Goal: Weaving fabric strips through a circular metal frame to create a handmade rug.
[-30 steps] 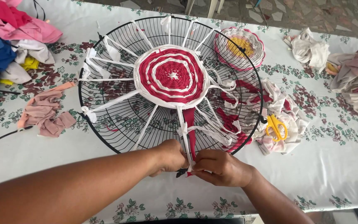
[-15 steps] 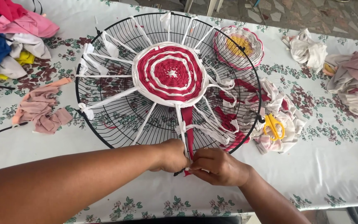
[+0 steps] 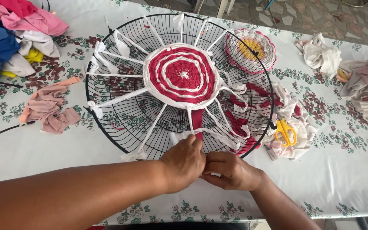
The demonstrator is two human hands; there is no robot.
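A: hands status?
B: left hand (image 3: 184, 164) and right hand (image 3: 230, 170) both pinching the red strip (image 3: 197, 121) at the wire frame (image 3: 107, 127) rim, near desk (image 3: 346, 170) front edge (fingertips hidden).

Table (image 3: 354, 187) under a white floral cloth; beyond it, a patterned tile floor (image 3: 320, 17) (daylight, chair legs (image 3: 211, 6) visible).

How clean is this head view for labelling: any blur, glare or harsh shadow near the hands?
Head view: sharp throughout, lit by even daylight; no glare on the tablecloth. Only soft shadow under the left hand and right hand, which meet at the wire grille rim. The grille's thin wires stay crisp.
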